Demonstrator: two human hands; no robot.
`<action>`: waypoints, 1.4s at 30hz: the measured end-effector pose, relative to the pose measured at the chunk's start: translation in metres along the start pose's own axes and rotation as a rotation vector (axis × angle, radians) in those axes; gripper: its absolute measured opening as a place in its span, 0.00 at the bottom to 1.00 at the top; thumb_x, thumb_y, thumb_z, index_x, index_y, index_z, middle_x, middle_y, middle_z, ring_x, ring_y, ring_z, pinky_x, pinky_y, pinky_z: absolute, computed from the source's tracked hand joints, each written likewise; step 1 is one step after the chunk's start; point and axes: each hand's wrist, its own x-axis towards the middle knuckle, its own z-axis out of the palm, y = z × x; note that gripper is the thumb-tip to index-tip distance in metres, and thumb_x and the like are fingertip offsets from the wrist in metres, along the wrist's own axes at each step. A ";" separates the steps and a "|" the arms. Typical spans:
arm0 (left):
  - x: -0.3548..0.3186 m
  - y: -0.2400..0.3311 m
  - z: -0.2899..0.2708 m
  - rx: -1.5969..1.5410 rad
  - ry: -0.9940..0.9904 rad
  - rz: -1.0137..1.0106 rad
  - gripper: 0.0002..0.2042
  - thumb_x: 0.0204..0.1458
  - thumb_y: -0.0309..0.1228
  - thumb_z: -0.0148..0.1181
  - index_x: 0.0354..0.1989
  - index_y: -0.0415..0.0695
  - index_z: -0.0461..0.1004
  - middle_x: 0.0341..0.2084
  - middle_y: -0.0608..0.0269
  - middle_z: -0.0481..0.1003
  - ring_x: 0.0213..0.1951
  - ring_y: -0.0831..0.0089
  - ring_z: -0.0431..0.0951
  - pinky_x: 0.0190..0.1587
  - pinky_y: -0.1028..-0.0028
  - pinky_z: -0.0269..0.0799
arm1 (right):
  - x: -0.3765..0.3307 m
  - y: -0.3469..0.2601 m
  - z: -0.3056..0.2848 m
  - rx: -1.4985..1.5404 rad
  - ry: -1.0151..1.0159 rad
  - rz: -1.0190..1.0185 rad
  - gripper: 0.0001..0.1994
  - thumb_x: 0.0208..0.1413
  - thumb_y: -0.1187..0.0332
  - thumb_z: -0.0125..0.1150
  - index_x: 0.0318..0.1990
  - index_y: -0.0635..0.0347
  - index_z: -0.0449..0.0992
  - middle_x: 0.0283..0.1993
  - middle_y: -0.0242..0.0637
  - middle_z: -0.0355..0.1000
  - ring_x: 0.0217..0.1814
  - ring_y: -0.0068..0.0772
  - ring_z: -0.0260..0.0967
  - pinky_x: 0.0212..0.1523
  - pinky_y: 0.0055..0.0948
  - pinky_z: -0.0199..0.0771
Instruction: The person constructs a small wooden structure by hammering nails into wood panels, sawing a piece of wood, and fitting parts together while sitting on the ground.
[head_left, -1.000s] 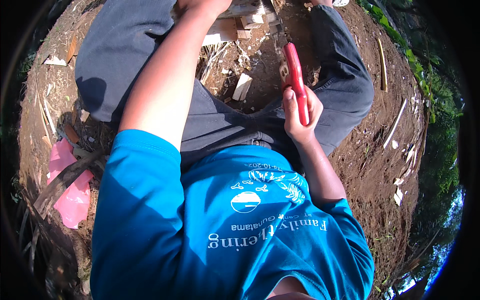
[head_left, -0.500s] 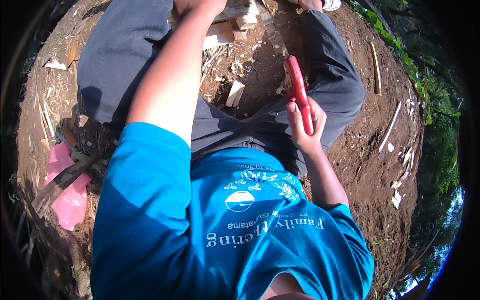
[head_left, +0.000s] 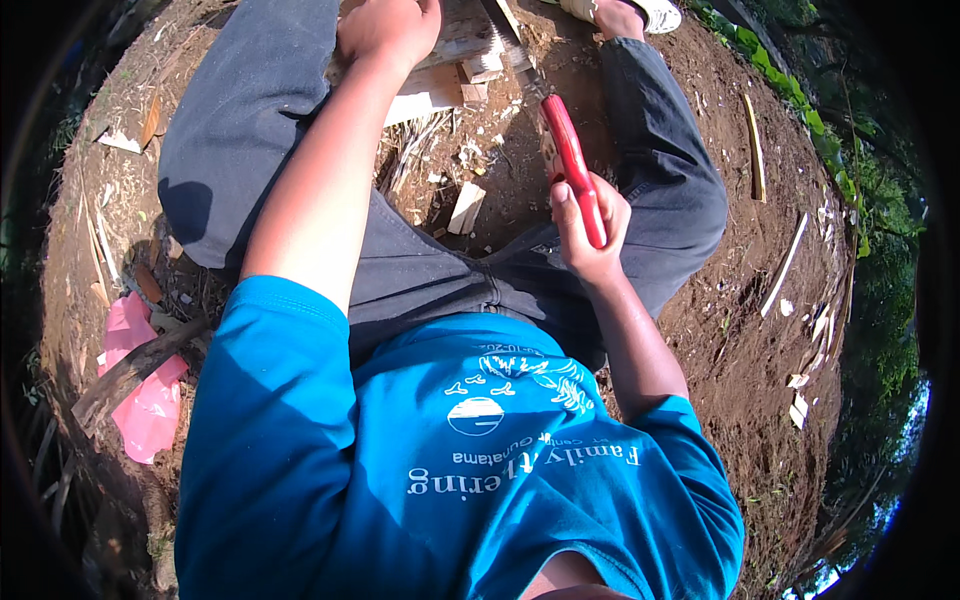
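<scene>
I sit on bare earth in a blue shirt and dark grey trousers. My right hand (head_left: pixel 588 232) is shut on the red handle of a hand saw (head_left: pixel 572 165), whose toothed blade runs up toward the pale wooden board (head_left: pixel 435 92) between my knees. My left hand (head_left: pixel 390 28) presses down on that board at the top of the view, fingers curled over it. A small cut-off wood block (head_left: pixel 466 208) lies on the soil between my legs.
Wood chips and thin strips (head_left: pixel 783 268) are scattered over the brown soil to the right. A pink plastic bag (head_left: pixel 140 395) and a dark stick (head_left: pixel 135 368) lie at my left. Green plants (head_left: pixel 870 230) border the right side.
My right hand with the saw has shifted slightly up and forward. The view has tilted so my left hand on the board now shows fully.
</scene>
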 end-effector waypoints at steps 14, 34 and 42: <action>0.013 -0.004 0.009 0.148 -0.107 -0.095 0.15 0.60 0.36 0.52 0.50 0.52 0.83 0.45 0.51 0.83 0.50 0.51 0.83 0.53 0.52 0.76 | 0.143 -0.003 0.058 0.107 0.028 -0.104 0.17 0.61 0.59 0.68 0.25 0.59 0.73 0.19 0.23 0.67 0.22 0.14 0.61 0.24 0.23 0.62; -0.003 0.008 -0.013 -0.076 -0.043 -0.103 0.29 0.65 0.51 0.43 0.32 0.37 0.84 0.35 0.40 0.82 0.43 0.48 0.83 0.49 0.53 0.76 | -0.106 -0.040 -0.056 -0.123 -0.014 0.142 0.12 0.62 0.63 0.63 0.33 0.65 0.76 0.21 0.32 0.70 0.22 0.20 0.66 0.25 0.25 0.63; 0.012 0.009 -0.004 0.007 -0.023 -0.037 0.30 0.65 0.46 0.38 0.29 0.36 0.83 0.30 0.42 0.82 0.37 0.46 0.84 0.44 0.50 0.77 | 0.001 0.005 0.007 -0.114 0.018 -0.063 0.14 0.62 0.65 0.64 0.27 0.61 0.71 0.17 0.25 0.63 0.20 0.15 0.58 0.22 0.25 0.58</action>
